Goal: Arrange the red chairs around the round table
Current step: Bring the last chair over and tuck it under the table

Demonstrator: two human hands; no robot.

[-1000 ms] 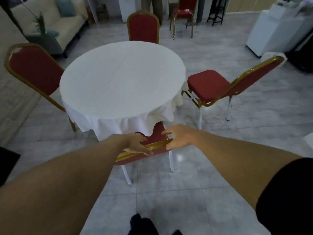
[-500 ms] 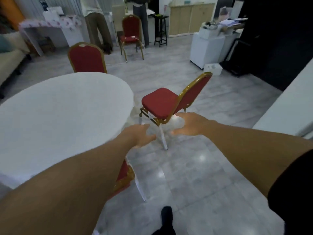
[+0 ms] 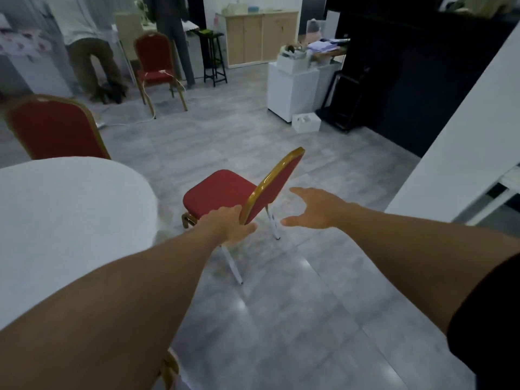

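Observation:
A red chair with a gold frame stands right of the round table (image 3: 70,220), its seat (image 3: 219,190) facing the white cloth and its backrest (image 3: 277,181) towards me. My left hand (image 3: 228,225) reaches to the backrest's lower left edge, fingers spread, at or just short of the frame. My right hand (image 3: 315,209) hovers open to the right of the backrest, apart from it. A second red chair (image 3: 53,128) stands at the table's far side. A gold chair frame (image 3: 168,370) shows under my left forearm. A third red chair (image 3: 153,63) stands far back.
Two people stand at the back left. A black stool (image 3: 215,57), a white cabinet (image 3: 292,91) and a small white box (image 3: 306,122) lie beyond the chair. A white wall (image 3: 464,136) runs along the right. A white cable (image 3: 126,122) trails over the grey tiled floor.
Both hands have let go of the chair tucked in at the table's near side. The view has swung right and the hands have come up to the right-hand chair's backrest.

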